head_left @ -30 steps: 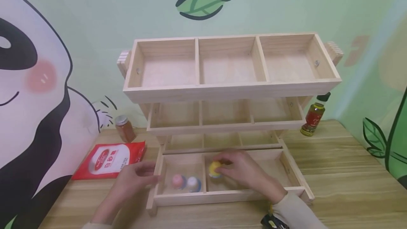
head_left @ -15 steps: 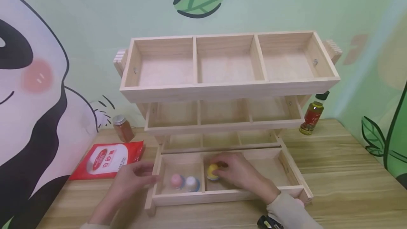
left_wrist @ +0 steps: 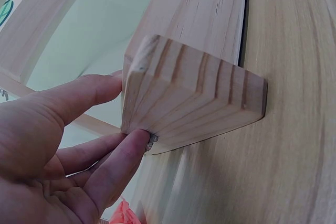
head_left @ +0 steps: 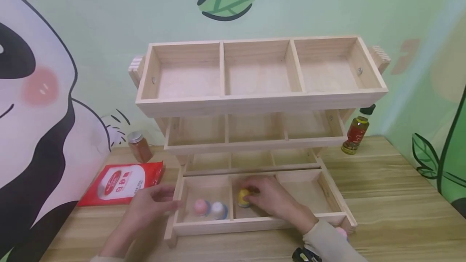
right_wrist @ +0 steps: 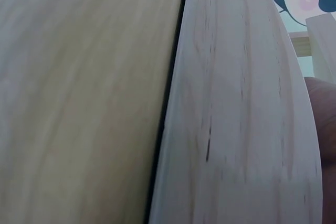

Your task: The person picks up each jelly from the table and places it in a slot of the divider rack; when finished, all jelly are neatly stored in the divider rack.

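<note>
My right hand reaches into the middle compartment of the bottom tray and pinches a small yellow rounded piece with a bluish base. A pink rounded piece and a white one stand side by side in the left compartment. The tiered wooden storage box has its trays spread out in steps. At its left end my left hand holds the side rail, thumb and fingers at its edge; the left wrist view shows a fingertip beside a screw. In the right wrist view the tray's front board hides most of the right hand.
A red and white packet and a lidded jar lie left of the box. An oil bottle stands behind right. Near the right sleeve are a black object and a pink piece. The upper trays overhang the bottom one.
The right hand stays in the middle compartment with the yellow piece, which has shifted slightly. The left hand keeps its place. The whole head view has drifted a little, uncovering a pink piece by the sleeve.
</note>
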Tool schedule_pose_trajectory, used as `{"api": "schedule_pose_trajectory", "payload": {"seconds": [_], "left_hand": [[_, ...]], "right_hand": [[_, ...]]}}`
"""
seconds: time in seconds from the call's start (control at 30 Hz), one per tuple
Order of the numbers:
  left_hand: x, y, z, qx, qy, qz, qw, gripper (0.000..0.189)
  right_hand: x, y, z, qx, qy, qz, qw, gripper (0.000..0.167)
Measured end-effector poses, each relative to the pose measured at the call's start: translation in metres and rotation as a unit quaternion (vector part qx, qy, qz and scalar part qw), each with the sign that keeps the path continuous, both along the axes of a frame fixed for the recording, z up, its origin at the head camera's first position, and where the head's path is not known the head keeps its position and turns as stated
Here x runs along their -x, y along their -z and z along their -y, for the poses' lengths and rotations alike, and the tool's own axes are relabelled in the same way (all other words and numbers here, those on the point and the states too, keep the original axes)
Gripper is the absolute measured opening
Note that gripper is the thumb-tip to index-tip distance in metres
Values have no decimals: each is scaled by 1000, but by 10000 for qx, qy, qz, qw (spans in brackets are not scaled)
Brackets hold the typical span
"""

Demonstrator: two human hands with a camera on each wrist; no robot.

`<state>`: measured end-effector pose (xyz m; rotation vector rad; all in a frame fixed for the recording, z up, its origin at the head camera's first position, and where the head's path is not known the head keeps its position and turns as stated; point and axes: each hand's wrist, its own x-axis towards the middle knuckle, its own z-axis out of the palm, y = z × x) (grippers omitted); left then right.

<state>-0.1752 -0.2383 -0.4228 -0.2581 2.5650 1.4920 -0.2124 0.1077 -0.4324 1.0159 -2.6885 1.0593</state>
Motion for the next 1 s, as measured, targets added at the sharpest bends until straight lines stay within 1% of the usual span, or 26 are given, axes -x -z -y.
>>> {"api": "schedule_pose_trajectory", "payload": {"seconds": [0.2, 0.33, 0.67, 0.83, 1.0], "left_hand": [[0, 0, 1, 26, -8, -3, 10000, 67], [0, 1, 1, 24, 59, -22, 10000, 69], [0, -1, 1, 39, 32, -8, 10000, 68], [0, -1, 2, 68, 19, 30, 10000, 68], [0, -1, 1, 72, 18, 44, 10000, 71]], "right_hand": [[-1, 0, 1, -100, 28, -84, 9999, 20], [-1, 0, 2, -103, 25, -101, 9999, 18], [0, -1, 2, -84, 24, -216, 9997, 15], [-1, -3, 0, -42, 56, -67, 10000, 18], [-4, -8, -3, 120, -25, 74, 9999, 23]]}}
